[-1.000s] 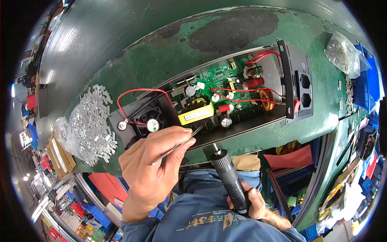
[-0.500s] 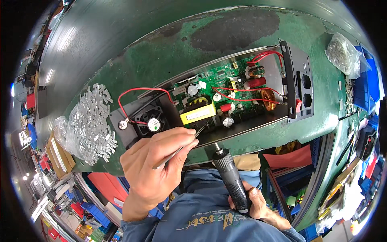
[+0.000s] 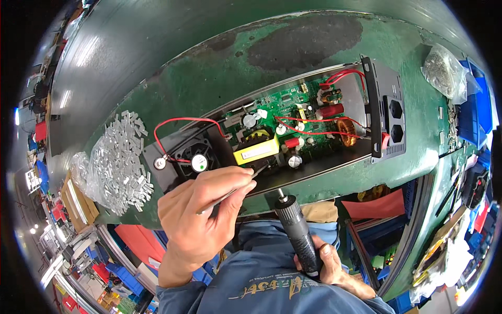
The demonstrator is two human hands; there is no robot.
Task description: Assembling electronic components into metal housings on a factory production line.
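My left hand (image 3: 206,214) pinches a pair of metal tweezers (image 3: 225,197), whose tips reach over the near side of an opened power unit. Inside the black metal case (image 3: 334,166) lies a green circuit board (image 3: 285,98) with a yellow transformer (image 3: 257,150), capacitors, a copper coil (image 3: 346,132) and red wires. A black fan (image 3: 184,152) sits at the case's left end. Lower right, my right hand (image 3: 327,261) is wrapped round a black electric screwdriver (image 3: 297,230). Its bit points up toward the case's near wall. Whether the tweezers grip a small part cannot be made out.
Many small metal pieces (image 3: 123,162) lie heaped on a plastic bag at the left of the green table (image 3: 188,94). A clear bag of small parts (image 3: 444,70) and blue bins (image 3: 473,112) stand at the right. Below the table edge is an open drawer (image 3: 376,230).
The power unit has shifted very slightly. Both hands keep nearly the same place and hold the same tools.
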